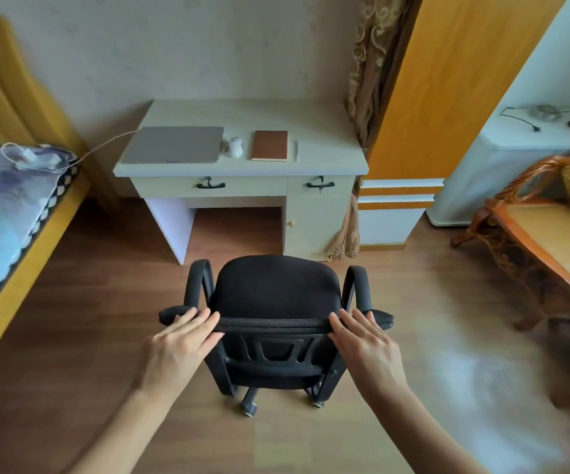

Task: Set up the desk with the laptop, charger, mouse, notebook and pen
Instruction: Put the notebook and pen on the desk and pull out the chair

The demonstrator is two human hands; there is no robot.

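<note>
A pale desk (324, 159) stands against the far wall. On it lie a closed grey laptop (174, 144), a white mouse (235, 147), a brown notebook (270, 145) and a pale pen (296, 150), left to right. A white charger cable (106, 145) runs from the laptop's left side to a white adapter (32, 158) on the bed. A black office chair (273, 292) faces the desk on the floor. My left hand (177, 347) and my right hand (365, 343) rest flat on the top edge of its backrest, fingers extended.
A bed with a patterned cover (0, 206) and yellow frame fills the left. An orange wardrobe (441, 97) and a curtain (365, 80) stand right of the desk. A wicker chair (536, 234) sits at the right, below a white ledge (529, 131).
</note>
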